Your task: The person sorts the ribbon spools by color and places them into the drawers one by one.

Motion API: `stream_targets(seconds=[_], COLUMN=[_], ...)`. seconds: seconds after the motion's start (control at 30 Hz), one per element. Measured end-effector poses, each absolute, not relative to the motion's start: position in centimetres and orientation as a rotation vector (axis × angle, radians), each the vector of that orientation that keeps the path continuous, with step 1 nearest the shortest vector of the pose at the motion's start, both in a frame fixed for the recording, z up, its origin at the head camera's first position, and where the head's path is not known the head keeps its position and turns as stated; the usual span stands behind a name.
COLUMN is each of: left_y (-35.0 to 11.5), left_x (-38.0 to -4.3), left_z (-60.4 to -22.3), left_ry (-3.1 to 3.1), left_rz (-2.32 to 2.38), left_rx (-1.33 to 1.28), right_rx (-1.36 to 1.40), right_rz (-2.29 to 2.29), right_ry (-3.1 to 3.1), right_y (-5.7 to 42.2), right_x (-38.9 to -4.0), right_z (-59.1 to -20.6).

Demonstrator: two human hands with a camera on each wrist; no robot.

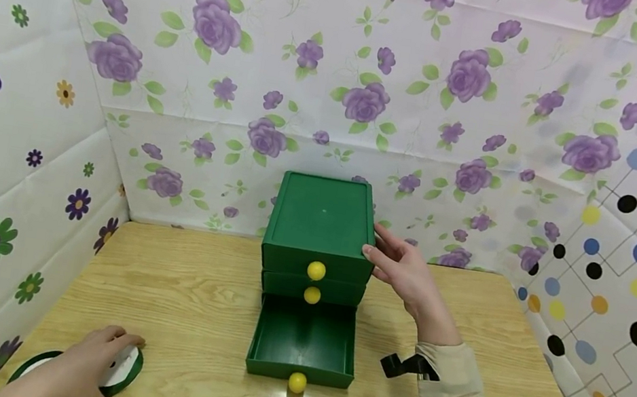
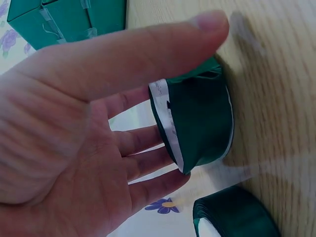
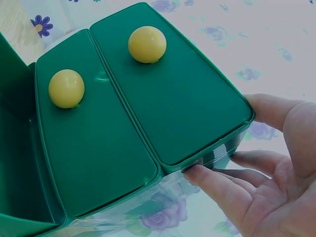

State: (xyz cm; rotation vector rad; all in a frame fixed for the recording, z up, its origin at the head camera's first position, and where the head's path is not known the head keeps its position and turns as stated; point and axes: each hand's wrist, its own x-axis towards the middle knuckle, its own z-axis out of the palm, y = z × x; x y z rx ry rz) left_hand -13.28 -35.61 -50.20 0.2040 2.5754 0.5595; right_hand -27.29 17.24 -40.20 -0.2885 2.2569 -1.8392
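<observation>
My left hand [image 1: 83, 366] reaches over a roll of green ribbon [image 1: 124, 372] at the front left of the table. In the left wrist view its thumb and fingers lie on either side of the ribbon roll [image 2: 200, 118]. Some fingertips are hidden behind it. A green drawer cabinet [image 1: 322, 216] with yellow knobs stands mid-table. My right hand [image 1: 406, 273] touches its upper right front corner, thumb at the top edge and fingers along the side. The bottom drawer [image 1: 303, 344] is pulled out and holds nothing visible; the two drawers above are closed.
A second green ribbon roll [image 2: 239, 212] lies beside the first, partly under my left hand in the head view. Patterned cloth walls [image 1: 276, 69] enclose the wooden table [image 1: 186, 295] at the back and both sides. Clear tape [image 3: 163, 195] runs along the cabinet's side.
</observation>
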Motion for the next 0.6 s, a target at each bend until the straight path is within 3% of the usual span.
stream_targets(seconds=[0.6], left_y=[-35.43], left_x=[-13.61], left_z=[-50.35], left_ry=[2.584], left_rz=[0.482], left_rx=[0.156], right_rx=[-0.282], right_rz=[-1.841], right_ry=[2.247], right_y=[17.23], right_x=[-27.26], right_z=[-40.15])
